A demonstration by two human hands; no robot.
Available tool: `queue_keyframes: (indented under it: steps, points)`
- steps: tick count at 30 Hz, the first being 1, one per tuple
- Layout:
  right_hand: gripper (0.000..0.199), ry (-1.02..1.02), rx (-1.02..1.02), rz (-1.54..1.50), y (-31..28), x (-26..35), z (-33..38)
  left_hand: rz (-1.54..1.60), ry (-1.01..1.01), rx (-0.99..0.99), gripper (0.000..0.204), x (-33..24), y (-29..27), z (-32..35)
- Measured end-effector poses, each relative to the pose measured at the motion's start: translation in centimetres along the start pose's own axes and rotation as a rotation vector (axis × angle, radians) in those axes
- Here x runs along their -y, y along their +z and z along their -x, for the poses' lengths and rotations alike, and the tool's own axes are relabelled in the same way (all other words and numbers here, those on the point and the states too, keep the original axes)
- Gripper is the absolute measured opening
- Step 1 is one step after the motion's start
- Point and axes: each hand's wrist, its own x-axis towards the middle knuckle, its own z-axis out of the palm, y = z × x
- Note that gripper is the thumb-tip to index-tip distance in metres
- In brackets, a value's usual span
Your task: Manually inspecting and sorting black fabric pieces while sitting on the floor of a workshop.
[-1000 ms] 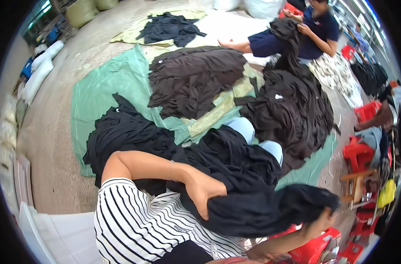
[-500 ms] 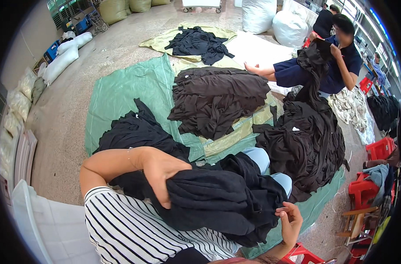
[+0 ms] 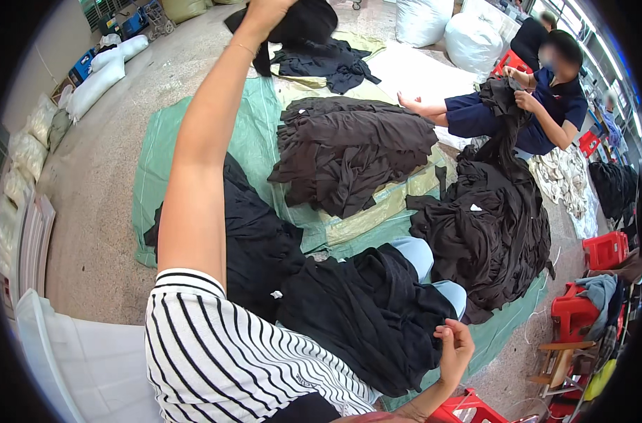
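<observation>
Left hand (image 3: 270, 11) in the head view is reaching far out at the upper edge; fingers are running out of frame, so can't tell how closed they are or whether they're gripping. Black garment (image 3: 310, 22) is hanging right at that hand, blurring a bit, above the small dark heap (image 3: 326, 65) on the yellow sheet (image 3: 377, 92). Change: half a second ago that hand was holding a black bundle over the lap; now the arm is stretching away. Reads as one piece going off the lap, with more black cloth (image 3: 356, 310) still lying there against the light-blue knees (image 3: 414, 255). Right hand (image 3: 455, 342) is staying by that cloth's right edge, fingers loosely curling; can't tell if they're pinching it. Brown pile (image 3: 352, 151) is sitting ahead, beyond the knees, partly over the green sheet (image 3: 159, 134).
</observation>
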Motion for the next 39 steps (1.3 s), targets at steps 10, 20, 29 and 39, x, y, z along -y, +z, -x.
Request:
queue_keyframes:
  steps: [10, 20, 29, 39]
  points:
    - [0.014, 0.057, -0.063, 0.155, 0.5, -3.0, 1.2, 0.231, -0.379, 0.951, 0.02, 2.0, 4.6, 30.4]
    - [0.039, -0.188, -0.42, 0.767, -1.7, -6.2, 5.2, 0.299, -0.363, 0.848, 0.025, -13.0, 4.2, 46.3]
    - [0.014, 0.176, -0.39, 0.269, -4.3, -9.2, 8.1, 0.382, -0.044, 0.901, 0.018, -17.5, 3.9, 46.3]
    - [0.037, -0.201, -0.53, 0.531, -3.7, -6.9, 1.8, 0.279, 0.228, 0.985, 0.016, -23.3, 6.0, 48.2]
